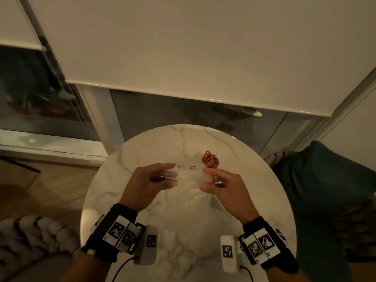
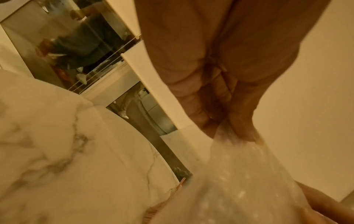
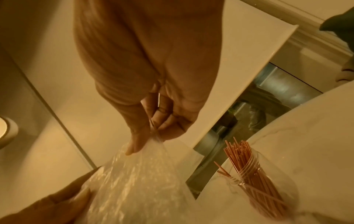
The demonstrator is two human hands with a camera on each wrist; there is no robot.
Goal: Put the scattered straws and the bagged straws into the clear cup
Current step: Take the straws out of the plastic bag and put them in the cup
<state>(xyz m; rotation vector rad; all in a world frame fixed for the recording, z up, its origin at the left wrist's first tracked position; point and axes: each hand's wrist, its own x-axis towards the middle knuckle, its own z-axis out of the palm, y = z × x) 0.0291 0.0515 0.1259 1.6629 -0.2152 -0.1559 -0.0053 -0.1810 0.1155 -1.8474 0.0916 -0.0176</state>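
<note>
Clear plastic bag (image 1: 188, 181) held up between both hands above the marble table (image 1: 183, 231), stretched from one pinch to the other; in the head view it is nearly see-through, with small black print (image 1: 187, 167) near its far edge, just past the left fingertips. Can't tell whether any straws are inside the bag. Left hand (image 1: 149, 181) pinches one upper edge of the bag, thumb (image 2: 243, 121) against fingers (image 2: 191, 106), film fanning out below the tips in the left wrist view. Right hand (image 1: 218, 187) pinches the opposite edge, thumb and index finger clamped together on bunched film (image 3: 153, 174), other fingers (image 3: 162, 119) curled into the palm; a thin dark strand shows at that pinch in the head view, can't tell what it is. Clear cup (image 3: 268, 186) stands upright on the table just beyond the right fingertips, apart from them, packed with orange-red straws (image 3: 241, 160) whose ends stick out above the rim; a few lean out sideways. In the head view the straw tops (image 1: 210, 159) sit just past the right fingers, on the far side of the bag. Both wrists carry black straps with coded marker tags (image 1: 120, 234) and white camera boxes. Beyond the fingers and table: a white roller blind (image 1: 183, 47) over dark glass. A dark teal cushion (image 1: 325, 180) lies off to the right of the right hand, and a knitted cream item (image 1: 38, 237) to the left of the left wrist.
</note>
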